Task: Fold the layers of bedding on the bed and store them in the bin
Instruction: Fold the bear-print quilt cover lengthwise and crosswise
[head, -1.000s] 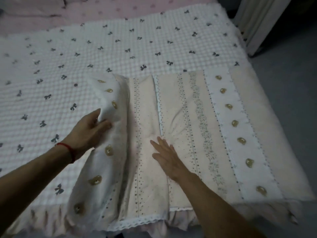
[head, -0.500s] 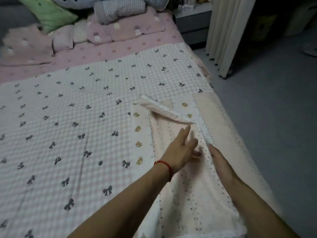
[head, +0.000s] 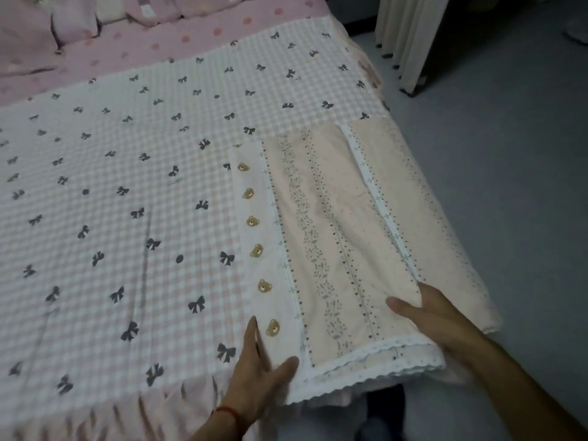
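Note:
A folded peach quilt [head: 321, 237] with a bear-print strip, floral bands and a white lace hem lies at the bed's near right corner, on top of a white checked blanket with dark bows [head: 127, 192]. My left hand [head: 257, 374] lies flat at the quilt's near left corner, fingers straight along its edge and thumb on the lace hem. My right hand [head: 429, 313] holds the near end of the quilt's top flap, thumb on top and fingers hidden beneath it. No bin is in view.
A pink polka-dot sheet [head: 178, 43] and pink pillows [head: 28, 36] sit at the head of the bed. A pale curtain [head: 410, 36] hangs at the upper right over grey floor [head: 509, 186]. Something dark [head: 381, 409] sits on the floor at the bed's foot.
The quilt's raised left part has been laid over to the right and now lies flat. Both hands have moved back to the quilt's near end, and the view has tilted down.

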`<move>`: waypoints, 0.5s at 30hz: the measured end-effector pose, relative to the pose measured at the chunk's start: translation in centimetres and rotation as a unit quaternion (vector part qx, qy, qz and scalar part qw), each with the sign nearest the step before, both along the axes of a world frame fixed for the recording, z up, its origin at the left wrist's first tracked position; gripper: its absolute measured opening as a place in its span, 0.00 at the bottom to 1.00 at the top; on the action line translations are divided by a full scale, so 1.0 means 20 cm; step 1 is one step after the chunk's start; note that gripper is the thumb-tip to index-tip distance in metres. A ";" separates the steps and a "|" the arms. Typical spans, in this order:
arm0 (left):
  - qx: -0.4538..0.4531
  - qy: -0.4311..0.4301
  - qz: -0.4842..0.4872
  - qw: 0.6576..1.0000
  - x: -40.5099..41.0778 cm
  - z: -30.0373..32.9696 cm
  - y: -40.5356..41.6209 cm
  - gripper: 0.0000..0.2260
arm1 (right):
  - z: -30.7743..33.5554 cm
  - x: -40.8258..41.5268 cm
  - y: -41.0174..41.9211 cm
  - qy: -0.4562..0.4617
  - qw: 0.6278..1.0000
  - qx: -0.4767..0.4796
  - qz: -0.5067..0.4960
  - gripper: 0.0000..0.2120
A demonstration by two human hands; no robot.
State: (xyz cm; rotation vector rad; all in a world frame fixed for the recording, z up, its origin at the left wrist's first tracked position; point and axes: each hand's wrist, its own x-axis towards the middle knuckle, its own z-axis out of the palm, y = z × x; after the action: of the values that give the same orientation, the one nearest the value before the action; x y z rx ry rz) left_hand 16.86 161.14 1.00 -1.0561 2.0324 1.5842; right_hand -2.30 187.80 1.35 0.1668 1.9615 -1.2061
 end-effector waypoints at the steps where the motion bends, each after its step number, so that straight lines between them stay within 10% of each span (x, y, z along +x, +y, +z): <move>1: 0.026 0.011 0.007 1.000 0.03 -0.02 0.02 0.49 | 0.01 -0.01 0.00 0.017 1.000 0.004 -0.023 0.29; 5: 0.025 0.034 -0.009 0.999 0.17 -0.09 0.08 0.52 | 0.00 0.03 -0.01 0.074 0.976 0.197 0.051 0.36; 9: -0.032 -0.002 -0.111 0.993 0.13 -0.03 0.09 0.41 | 0.00 0.21 -0.18 0.305 0.850 0.394 0.172 0.32; 15: -0.066 0.030 -0.059 0.996 -0.23 0.12 -0.24 0.31 | 0.11 0.58 -0.78 0.376 0.851 0.221 0.294 0.29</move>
State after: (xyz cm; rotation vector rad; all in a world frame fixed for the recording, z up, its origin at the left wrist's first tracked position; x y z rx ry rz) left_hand 12.20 156.31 3.39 -0.9244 2.2227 1.4562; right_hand 9.40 172.14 3.50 -0.7420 2.6531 -0.3974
